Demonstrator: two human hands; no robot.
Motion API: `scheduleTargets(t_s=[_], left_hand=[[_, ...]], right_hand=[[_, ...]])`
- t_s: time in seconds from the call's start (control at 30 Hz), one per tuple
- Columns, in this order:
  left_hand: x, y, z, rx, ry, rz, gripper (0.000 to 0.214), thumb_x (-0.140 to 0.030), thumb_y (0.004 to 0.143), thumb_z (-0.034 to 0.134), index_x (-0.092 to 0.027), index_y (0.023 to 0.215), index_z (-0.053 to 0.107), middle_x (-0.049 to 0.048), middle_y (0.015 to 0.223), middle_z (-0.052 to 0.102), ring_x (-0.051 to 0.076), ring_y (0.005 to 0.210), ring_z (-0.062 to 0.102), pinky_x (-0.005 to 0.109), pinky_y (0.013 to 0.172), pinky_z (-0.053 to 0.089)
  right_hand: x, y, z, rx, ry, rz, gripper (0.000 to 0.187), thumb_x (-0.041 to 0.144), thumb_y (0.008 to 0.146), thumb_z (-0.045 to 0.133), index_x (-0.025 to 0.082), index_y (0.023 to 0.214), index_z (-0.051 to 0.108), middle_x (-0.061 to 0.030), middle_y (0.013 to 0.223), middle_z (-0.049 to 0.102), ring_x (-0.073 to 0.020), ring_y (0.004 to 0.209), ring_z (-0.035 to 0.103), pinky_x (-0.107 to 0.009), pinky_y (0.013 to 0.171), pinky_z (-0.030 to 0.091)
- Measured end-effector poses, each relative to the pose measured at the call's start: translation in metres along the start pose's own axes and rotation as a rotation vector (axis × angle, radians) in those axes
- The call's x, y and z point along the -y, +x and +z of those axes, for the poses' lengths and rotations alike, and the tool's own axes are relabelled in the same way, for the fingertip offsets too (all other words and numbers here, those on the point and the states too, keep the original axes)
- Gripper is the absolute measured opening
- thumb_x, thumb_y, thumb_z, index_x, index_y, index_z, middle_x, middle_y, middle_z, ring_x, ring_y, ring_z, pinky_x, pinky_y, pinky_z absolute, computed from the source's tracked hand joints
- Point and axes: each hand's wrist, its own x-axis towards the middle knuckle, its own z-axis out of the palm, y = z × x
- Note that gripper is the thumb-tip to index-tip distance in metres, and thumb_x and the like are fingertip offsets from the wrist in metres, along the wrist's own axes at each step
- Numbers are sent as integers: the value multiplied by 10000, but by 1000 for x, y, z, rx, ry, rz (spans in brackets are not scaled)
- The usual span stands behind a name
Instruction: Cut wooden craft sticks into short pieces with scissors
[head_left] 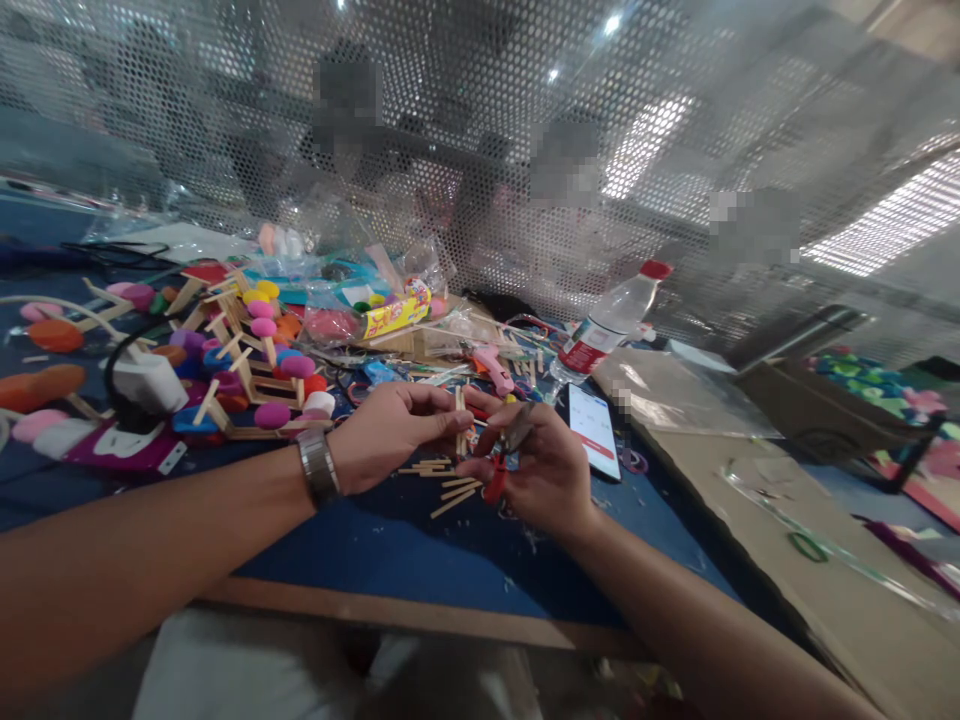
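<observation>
My left hand [390, 432], with a metal watch on the wrist, pinches a thin wooden stick [460, 415] held upright above the blue table [390, 545]. My right hand [544, 470] is closed around red-handled scissors [504, 455], whose metal blades sit right beside the stick. Several short cut wooden sticks [448, 485] lie on the table just below both hands.
A pile of wooden frames with coloured foam pieces [247, 360] and plastic bags fills the left and back. A phone [594, 430], a water bottle [607, 325] and a cardboard sheet [787, 560] lie to the right. Other people sit behind a perforated screen.
</observation>
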Motion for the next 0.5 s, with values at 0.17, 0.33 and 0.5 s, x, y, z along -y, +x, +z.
scheduleTargets(t_s=[0.17,0.33,0.5], left_hand=[[-4,0,2,-5,5,-18,305,-340,675,840,-107,670,644,-15,619,619,76,587,569,224,619,483],[-5,-1,2,-32,123,8,294,-327,637,858,-112,668,659,-9,616,642,86,585,567,221,602,469],[-3,-1,-1,-19,282,42,207,-283,673,827,-123,724,705,-4,657,666,96,606,577,217,605,475]], right_hand=[[5,4,-5,-12,153,95,343,417,819,754,265,1038,538,26,652,643,-261,945,731,-457,877,567],[5,8,-12,-14,170,272,393,512,820,718,257,1045,521,-14,803,688,-135,556,610,-293,556,529],[-1,10,-22,113,229,373,499,622,806,669,237,1104,562,21,702,572,-101,505,458,-236,445,376]])
